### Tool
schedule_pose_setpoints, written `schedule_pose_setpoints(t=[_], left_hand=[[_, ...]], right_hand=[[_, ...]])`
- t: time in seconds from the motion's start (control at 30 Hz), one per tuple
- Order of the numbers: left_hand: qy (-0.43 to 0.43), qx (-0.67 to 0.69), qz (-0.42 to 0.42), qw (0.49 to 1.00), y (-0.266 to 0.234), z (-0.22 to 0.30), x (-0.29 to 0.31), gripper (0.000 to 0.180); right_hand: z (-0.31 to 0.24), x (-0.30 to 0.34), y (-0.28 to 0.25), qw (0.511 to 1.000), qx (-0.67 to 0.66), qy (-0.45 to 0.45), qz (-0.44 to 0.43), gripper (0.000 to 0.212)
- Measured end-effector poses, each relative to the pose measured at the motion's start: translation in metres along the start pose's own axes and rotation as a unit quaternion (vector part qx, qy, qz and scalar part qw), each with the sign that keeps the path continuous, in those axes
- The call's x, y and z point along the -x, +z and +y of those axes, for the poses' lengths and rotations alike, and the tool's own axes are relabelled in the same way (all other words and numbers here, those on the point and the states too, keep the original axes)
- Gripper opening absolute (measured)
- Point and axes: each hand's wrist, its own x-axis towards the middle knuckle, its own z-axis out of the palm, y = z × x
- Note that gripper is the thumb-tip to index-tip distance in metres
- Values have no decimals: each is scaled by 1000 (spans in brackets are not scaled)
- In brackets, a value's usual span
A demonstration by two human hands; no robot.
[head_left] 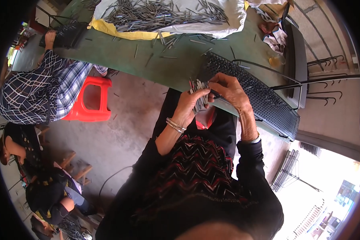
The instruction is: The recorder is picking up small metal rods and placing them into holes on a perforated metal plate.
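Head view: A worker's left hand point(185, 107) grips a bundle of sticks point(201, 99) just off the table's near edge, thumb across the bunch. The sticks lie directly to the left of the right hand point(230, 91), fingertips close beside them; their long axis appears to run roughly from lap toward table point(148, 66), though the grip hides part of it. The right thumb and fingers are drawn narrow near a dark piece; whether they hold it, one cannot tell. The perforated black rack point(254, 90) slants along the table's near edge toward its right corner, nearer the right hand than the left. More sticks are heaped on a sack point(237, 20) toward the far edge.
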Motion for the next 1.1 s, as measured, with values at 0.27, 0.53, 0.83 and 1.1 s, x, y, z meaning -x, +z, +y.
schedule_pose_setpoints(t=[0.27, 0.53, 0.83, 1.1], left_hand=[[10, -47, 14, 999, 5, 3, -1, 22], [18, -71, 22, 997, 5, 5, -1, 22], [6, -76, 34, 996, 7, 10, -1, 15], [-11, -42, 34, 998, 4, 9, -6, 18]], right_hand=[[-2, 0, -1, 1000, -1, 11, 17, 16], [0, 0, -1, 998, -17, 11, 53, 17], [-2, -2, -4, 998, -45, 35, -10, 13], [-8, -2, -10, 999, -5, 18, 28, 10]])
